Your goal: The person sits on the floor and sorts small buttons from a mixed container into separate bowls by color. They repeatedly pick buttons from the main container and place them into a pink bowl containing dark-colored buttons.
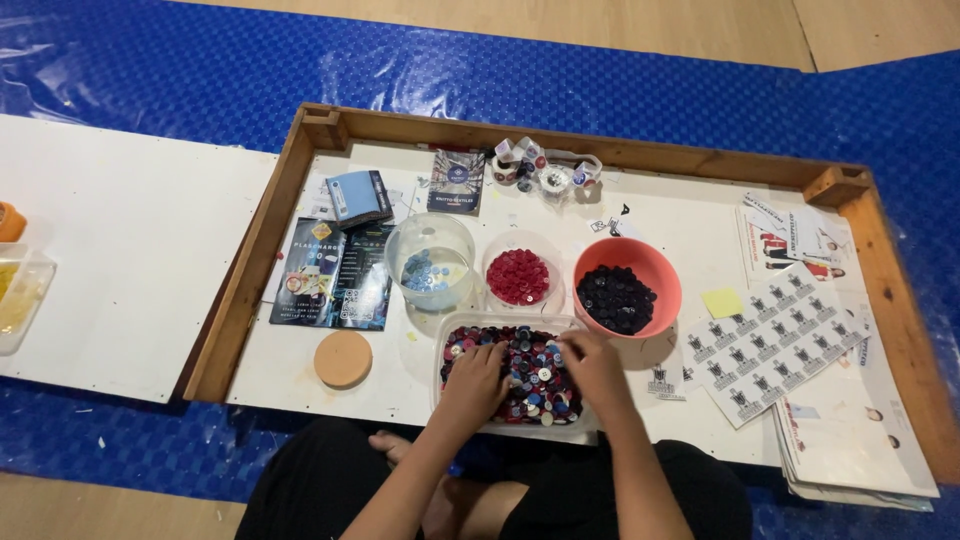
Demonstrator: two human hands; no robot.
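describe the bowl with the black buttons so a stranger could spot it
Inside the wooden tray, three bowls stand in a row behind the tub of mixed buttons. The rightmost is the salmon-pink bowl, the only coloured, opaque one; its neighbours are clear.

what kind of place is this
Probably a home floor set up for craft sorting: a shallow wooden tray lies on a blue mat over wood flooring, holding bowls of colour-sorted buttons, and both hands dig in a mixed-button container.

Hidden / cut off / too small

Fingertips of left hand (478, 375) & right hand (592, 365) buried in mixed buttons in the clear rectangular plastic tray (445, 330), grip unclear; yellow-filled clear container (20, 295) and orange object (10, 222) cut by pic's left edge; paper stack (850, 450) print too small.
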